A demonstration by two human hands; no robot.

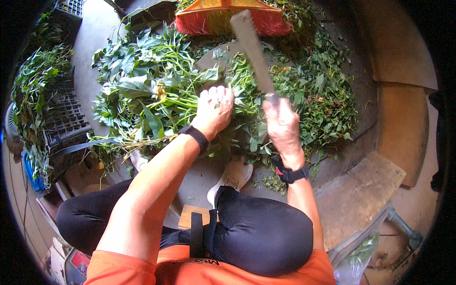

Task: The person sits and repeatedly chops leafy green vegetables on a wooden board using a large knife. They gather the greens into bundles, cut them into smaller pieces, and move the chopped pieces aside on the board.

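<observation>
My left hand (216, 107) grips a bundle of long green stems (178, 103), whose leafy ends (135, 60) spread to the left. In my right hand (282, 124) is the handle of a large cleaver-like knife (254, 53). Its broad blade points up and away from me, slightly blurred, above the greens. Chopped leaves and stem pieces (320, 99) are heaped to the right of my hands. Short cut stems (245, 78) lie just beyond my left fist. Leaves cover most of the surface beneath both hands, so what lies directly under the bundle is hidden.
A broom head with red bristles (213, 21) rests at the far side. At left, a black plastic crate (67, 117) carries more leafy vines (39, 82). Wooden boards (359, 199) and brown panels (400, 131) line the right side. A clear plastic bag (359, 256) sits at lower right.
</observation>
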